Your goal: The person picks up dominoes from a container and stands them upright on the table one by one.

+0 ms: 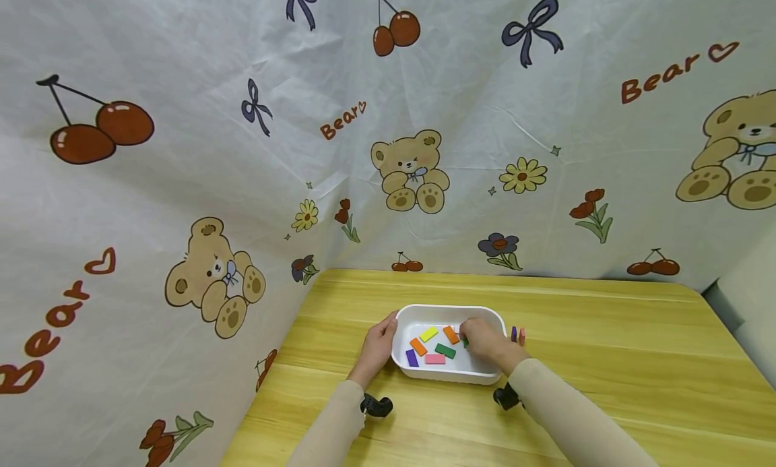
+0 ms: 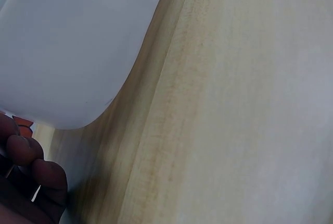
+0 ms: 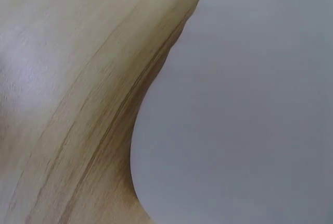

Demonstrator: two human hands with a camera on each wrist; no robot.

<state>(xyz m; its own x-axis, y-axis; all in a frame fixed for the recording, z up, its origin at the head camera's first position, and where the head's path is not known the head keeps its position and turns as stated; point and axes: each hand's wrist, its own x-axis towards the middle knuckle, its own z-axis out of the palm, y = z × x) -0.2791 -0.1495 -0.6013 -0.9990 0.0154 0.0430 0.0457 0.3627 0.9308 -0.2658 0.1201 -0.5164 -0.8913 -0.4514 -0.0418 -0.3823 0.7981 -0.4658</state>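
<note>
A white plastic tray sits on the wooden table with several small coloured blocks lying flat inside. Among them are a yellow block, a purple block, a pink block, a green block and two orange ones. At the tray's left end, my left hand grips the rim, thumb at the top edge; curled fingers show in the left wrist view. Inside the right part of the tray is my right hand, fingers pointing down beside another green block, partly covered. Its fingertips are hidden.
Just beyond the tray's right end, a purple block and a pink block stand on the table. A printed cloth hangs behind the table and along its left side. The tray's outer wall fills much of the right wrist view.
</note>
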